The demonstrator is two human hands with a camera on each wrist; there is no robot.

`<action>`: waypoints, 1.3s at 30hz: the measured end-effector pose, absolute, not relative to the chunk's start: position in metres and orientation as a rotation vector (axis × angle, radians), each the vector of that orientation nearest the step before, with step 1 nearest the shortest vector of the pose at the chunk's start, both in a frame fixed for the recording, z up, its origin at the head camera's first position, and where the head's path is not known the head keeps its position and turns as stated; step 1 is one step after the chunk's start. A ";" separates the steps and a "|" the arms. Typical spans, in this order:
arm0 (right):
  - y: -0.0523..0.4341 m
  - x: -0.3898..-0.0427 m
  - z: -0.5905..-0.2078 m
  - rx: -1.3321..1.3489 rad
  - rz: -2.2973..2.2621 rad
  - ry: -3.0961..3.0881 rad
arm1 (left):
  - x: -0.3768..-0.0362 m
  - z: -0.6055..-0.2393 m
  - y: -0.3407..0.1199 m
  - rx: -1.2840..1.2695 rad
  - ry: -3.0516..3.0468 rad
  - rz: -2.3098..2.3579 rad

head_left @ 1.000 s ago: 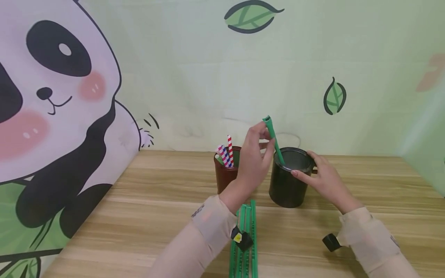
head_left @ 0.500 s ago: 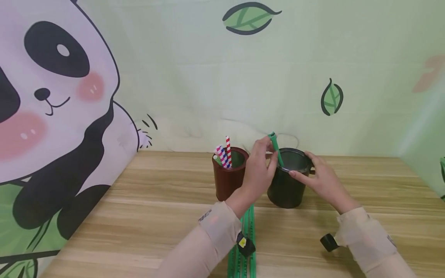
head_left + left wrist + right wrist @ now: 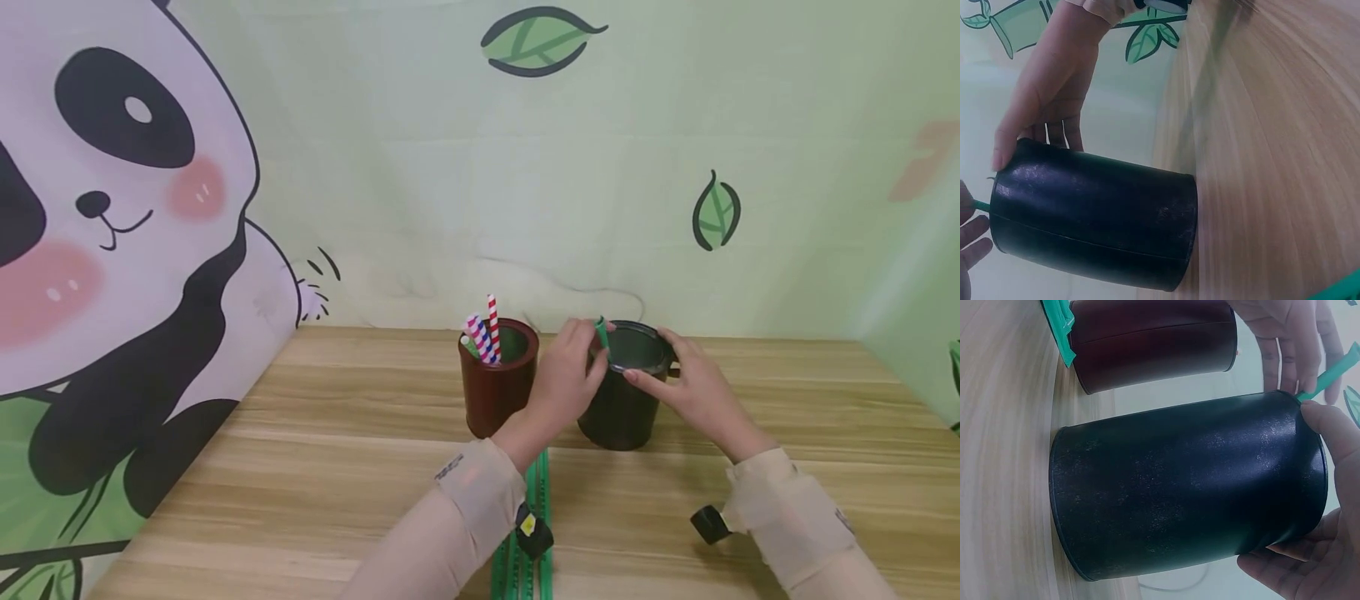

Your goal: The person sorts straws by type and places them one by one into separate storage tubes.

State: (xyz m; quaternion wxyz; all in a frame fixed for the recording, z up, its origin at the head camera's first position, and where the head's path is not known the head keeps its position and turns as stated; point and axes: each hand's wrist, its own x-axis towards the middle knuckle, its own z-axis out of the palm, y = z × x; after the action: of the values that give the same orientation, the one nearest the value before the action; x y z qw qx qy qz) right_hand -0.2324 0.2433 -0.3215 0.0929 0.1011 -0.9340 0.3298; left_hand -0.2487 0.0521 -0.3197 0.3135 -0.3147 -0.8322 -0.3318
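Well, green stick point(image 3: 1334, 374): it leaned at the left side of the rim of the black cup point(image 3: 622, 417), its top above the rim and its lower part inside, mostly hidden.
Left hand point(image 3: 566, 375): thumb and fingers pinched the green stick just above that rim.
Right hand point(image 3: 697, 387): it gripped the black cup's upper right side, thumb on the near rim, fingers round the far side by the handle point(image 3: 676, 372).
Black cup: it stood upright on the tabletop point(image 3: 337, 467), near the back edge and right of the middle.
Brown cup point(image 3: 491, 404): it stood upright near the same back edge, just left of the black cup and apart from it.
Striped straws point(image 3: 483, 340): they leaned inside the brown cup's left side, a red-and-white one tallest.
Green strips point(image 3: 546, 500): they lay side by side, partly beneath the left sleeve point(image 3: 450, 525), running toward the tabletop's near edge.
Printed wall point(image 3: 390, 167): it rose behind the back edge.
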 end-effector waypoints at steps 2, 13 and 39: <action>0.243 -0.232 -0.321 0.300 0.984 -2.772 | -0.249 -0.321 0.051 -0.833 -2.217 -0.874; 0.244 -0.232 -0.322 0.286 0.977 -2.782 | -0.237 -0.310 0.038 -0.821 -2.284 -0.960; 0.242 -0.233 -0.321 0.278 0.978 -2.792 | -0.197 -0.293 -0.010 -1.020 -2.077 -0.958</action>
State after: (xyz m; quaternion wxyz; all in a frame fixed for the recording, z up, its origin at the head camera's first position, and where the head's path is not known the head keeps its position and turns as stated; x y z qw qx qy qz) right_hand -0.2330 0.2419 -0.3210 0.0848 0.0933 -0.9363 0.3278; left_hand -0.1968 -0.0104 -0.2926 0.3133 -0.3868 -0.7876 -0.3632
